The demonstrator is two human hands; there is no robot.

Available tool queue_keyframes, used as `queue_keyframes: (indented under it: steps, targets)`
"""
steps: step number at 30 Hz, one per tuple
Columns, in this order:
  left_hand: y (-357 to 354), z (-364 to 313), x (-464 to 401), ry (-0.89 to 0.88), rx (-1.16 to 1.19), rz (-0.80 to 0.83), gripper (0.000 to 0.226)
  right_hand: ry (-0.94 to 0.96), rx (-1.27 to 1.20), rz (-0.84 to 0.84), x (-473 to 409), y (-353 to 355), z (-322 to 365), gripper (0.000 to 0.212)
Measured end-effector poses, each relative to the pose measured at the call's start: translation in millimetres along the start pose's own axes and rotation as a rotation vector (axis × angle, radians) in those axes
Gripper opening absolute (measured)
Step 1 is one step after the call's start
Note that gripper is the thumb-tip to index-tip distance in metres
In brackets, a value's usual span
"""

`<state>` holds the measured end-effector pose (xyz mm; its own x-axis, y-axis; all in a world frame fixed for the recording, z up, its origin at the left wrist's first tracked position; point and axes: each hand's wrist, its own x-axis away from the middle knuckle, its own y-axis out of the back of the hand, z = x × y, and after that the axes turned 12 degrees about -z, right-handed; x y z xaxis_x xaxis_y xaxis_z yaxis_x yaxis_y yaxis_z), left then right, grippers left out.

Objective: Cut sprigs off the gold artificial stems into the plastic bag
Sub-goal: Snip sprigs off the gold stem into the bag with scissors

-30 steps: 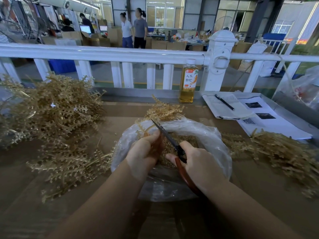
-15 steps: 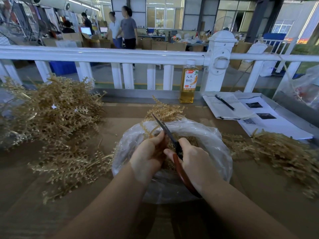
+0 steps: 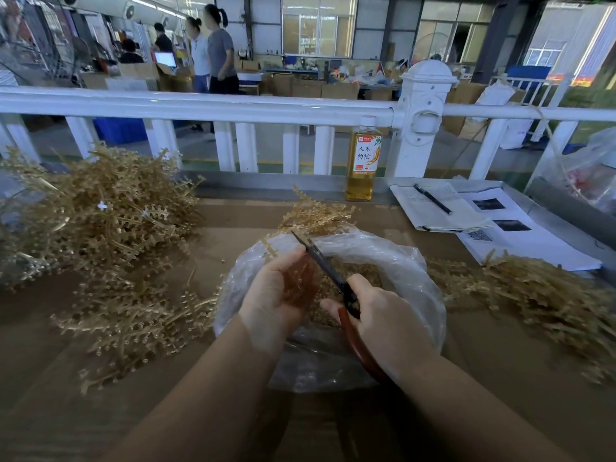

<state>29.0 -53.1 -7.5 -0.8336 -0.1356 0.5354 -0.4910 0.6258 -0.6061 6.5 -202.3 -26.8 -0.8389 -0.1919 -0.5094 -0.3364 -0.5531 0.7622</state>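
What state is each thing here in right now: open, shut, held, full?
Plastic bag: open, cut sprigs inside.
Scissors: held, blades nearly closed.
Right hand: grips scissors.
Left hand: holds gold stem over bag.
Bottle: upright, capped, partly full.
Pen: lying on papers.

Gold stems (image 3: 100,221) lay on a brown table (image 3: 60,411); the bag (image 3: 410,278) was clear; scissors (image 3: 336,288) had red handles; the railing (image 3: 200,106) was white.

The left hand (image 3: 280,295) hides the gold stem's (image 3: 316,216) base (bystanders' faces are blurred).
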Motion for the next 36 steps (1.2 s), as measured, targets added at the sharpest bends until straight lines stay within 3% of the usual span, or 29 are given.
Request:
queue_keyframes:
  steps: [6, 28, 36]
  targets:
    - [1.0, 0.1, 0.4, 0.021, 0.067, -0.010, 0.015, 0.007, -0.007, 0.034, -0.7, -0.1, 1.4, 0.033]
    - [-1.5, -2.3, -0.3, 0.088, -0.041, -0.063, 0.015, 0.027, 0.060, 0.048, -4.8, -2.6, 5.4, 0.033]
    - [1.4, 2.9, -4.2, -0.027, -0.068, -0.048, 0.007, 0.032, 0.075, 0.024, -4.3, 1.5, 2.6, 0.036]
